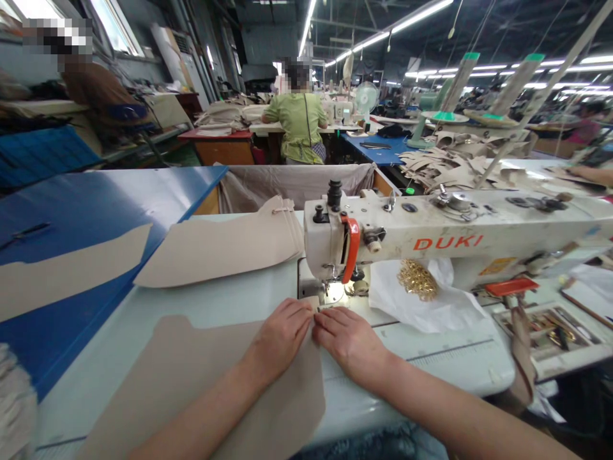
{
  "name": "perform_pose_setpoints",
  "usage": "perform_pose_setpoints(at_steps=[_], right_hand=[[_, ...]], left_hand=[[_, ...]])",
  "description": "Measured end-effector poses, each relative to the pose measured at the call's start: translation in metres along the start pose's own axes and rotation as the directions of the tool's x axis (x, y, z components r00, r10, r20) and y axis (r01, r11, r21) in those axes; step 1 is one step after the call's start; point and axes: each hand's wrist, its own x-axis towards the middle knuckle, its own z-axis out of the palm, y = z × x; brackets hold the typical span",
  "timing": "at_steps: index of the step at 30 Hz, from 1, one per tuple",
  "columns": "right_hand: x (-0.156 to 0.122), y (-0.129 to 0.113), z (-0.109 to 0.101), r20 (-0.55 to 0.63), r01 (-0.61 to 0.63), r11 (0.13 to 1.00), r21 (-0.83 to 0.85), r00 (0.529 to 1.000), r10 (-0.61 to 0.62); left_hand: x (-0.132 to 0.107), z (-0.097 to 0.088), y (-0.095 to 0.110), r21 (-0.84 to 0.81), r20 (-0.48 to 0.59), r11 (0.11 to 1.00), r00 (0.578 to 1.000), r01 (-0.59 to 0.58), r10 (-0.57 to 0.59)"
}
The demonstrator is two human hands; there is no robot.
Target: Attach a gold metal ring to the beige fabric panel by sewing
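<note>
head view: both hands rest palm-down on a beige fabric piece [201,377] at the front of the sewing table [431,377], fingertips meeting at its far edge just short of the needle area [335,291] of the white sewing machine [454,239]. the left hand [282,333] lies flat on the cloth, fingers bent lightly and pressing rather than gripping; the right hand [348,338] is likewise mostly flat, fingertips on or pinching the cloth edge, though whether it pinches a fold cannot be told. the fabric runs long from the hands back toward the lower left, so its bulk sits on the left-hand side and only its leading corner is near the presser foot, directly ahead of the fingers; both hands are about equally near. the needle and foot are washed out by the lamp glare and hard to read. a second beige piece [225,246] lies beyond, left of the machine head, and a heap of gold metal parts [417,279] sits on white paper under the machine arm. the fabric's near edge is cut off by the frame.
</note>
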Motion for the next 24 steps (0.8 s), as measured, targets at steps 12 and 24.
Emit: perform_pose_setpoints(at_steps=[12,24], right_hand=[[-0.004,0.027,-0.005,0.033,-0.091,0.995,-0.034,0.995,0.092],[0.0,0.032,-0.004,-0.012,-0.121,0.992,-0.027,0.993,0.121]], left_hand=[[0.032,0.018,-0.01,0.056,-0.053,0.997,0.997,-0.058,0.061],[0.041,0.021,-0.017,0.11,-0.082,0.993,0.995,-0.052,0.062]])
